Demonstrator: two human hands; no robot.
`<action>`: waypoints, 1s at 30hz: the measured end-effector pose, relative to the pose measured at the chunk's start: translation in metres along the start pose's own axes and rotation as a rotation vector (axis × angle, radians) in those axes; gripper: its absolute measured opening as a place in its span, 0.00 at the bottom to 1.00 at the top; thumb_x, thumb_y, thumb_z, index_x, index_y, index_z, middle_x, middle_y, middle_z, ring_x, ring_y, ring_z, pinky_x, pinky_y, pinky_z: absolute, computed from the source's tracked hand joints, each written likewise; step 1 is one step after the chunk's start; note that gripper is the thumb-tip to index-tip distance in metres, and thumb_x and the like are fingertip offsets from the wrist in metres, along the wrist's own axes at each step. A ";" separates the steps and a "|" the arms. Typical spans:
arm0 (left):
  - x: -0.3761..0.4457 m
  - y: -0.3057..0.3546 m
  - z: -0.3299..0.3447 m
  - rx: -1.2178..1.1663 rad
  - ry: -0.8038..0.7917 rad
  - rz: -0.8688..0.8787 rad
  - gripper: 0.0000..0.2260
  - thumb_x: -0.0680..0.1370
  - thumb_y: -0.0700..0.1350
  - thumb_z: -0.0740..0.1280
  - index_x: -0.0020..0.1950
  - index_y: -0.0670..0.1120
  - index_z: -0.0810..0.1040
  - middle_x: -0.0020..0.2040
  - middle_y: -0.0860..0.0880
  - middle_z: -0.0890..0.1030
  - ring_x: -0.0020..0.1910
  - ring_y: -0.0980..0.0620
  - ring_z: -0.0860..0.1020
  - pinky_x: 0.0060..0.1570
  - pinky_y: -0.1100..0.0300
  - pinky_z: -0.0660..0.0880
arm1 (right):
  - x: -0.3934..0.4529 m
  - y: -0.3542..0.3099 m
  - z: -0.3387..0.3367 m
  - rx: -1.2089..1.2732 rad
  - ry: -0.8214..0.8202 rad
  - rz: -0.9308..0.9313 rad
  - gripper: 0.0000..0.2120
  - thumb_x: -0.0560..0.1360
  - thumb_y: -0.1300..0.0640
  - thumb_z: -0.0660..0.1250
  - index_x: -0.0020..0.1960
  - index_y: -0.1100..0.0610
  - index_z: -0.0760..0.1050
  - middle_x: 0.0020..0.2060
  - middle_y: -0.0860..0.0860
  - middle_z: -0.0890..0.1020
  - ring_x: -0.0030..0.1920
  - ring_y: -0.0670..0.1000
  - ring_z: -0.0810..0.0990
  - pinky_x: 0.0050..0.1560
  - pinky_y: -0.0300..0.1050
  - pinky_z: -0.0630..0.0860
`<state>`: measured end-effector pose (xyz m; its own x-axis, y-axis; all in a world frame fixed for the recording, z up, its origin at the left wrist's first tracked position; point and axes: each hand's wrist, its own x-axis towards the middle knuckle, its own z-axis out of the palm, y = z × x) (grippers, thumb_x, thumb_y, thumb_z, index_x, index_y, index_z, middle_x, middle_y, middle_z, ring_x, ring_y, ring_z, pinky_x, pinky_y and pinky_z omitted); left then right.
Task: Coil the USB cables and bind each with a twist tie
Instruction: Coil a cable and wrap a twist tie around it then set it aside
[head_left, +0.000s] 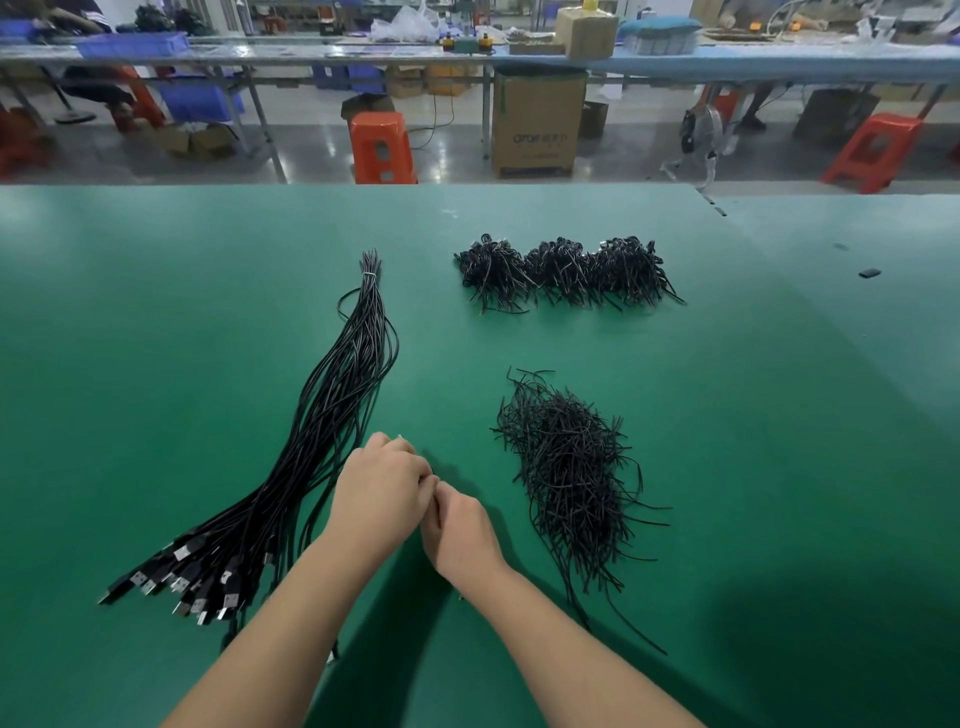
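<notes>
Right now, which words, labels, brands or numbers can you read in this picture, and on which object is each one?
Cardboard box on the floor beyond the green table: one line of grey print on its front, too blurred to read with certainty.
USB plugs of the cable bundle: no readable marking.
Boxes and bins on the far benches: no print can be made out.
Nothing else shows text.

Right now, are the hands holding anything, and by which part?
It cannot be told. The left hand and right hand meet with curled fingers that hide anything between them, beside the uncoiled cable bundle.
</notes>
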<state>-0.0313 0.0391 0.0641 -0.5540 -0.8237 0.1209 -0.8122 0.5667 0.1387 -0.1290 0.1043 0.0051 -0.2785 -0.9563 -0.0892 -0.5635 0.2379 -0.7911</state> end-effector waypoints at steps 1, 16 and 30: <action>0.000 0.002 0.000 0.007 -0.009 -0.003 0.12 0.81 0.52 0.62 0.52 0.53 0.85 0.53 0.55 0.81 0.55 0.51 0.72 0.52 0.58 0.72 | 0.001 0.001 0.000 0.001 -0.001 0.002 0.13 0.83 0.48 0.55 0.44 0.54 0.68 0.38 0.58 0.80 0.36 0.54 0.70 0.36 0.47 0.66; 0.009 0.004 0.016 -0.047 -0.087 0.024 0.04 0.81 0.41 0.61 0.51 0.45 0.75 0.53 0.49 0.75 0.53 0.50 0.72 0.50 0.60 0.72 | 0.005 0.009 -0.001 0.335 -0.130 0.110 0.08 0.77 0.51 0.58 0.38 0.47 0.70 0.27 0.45 0.72 0.26 0.50 0.71 0.28 0.42 0.68; -0.014 -0.001 0.029 -0.450 0.157 0.090 0.02 0.80 0.39 0.66 0.49 0.42 0.78 0.49 0.53 0.75 0.43 0.52 0.76 0.44 0.58 0.73 | 0.010 0.015 -0.026 1.070 -0.228 0.203 0.12 0.84 0.59 0.60 0.56 0.67 0.79 0.48 0.62 0.82 0.49 0.58 0.81 0.48 0.53 0.81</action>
<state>-0.0283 0.0491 0.0335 -0.5559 -0.7774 0.2943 -0.5834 0.6171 0.5281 -0.1607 0.1032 0.0080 -0.0783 -0.9513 -0.2981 0.4685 0.2288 -0.8533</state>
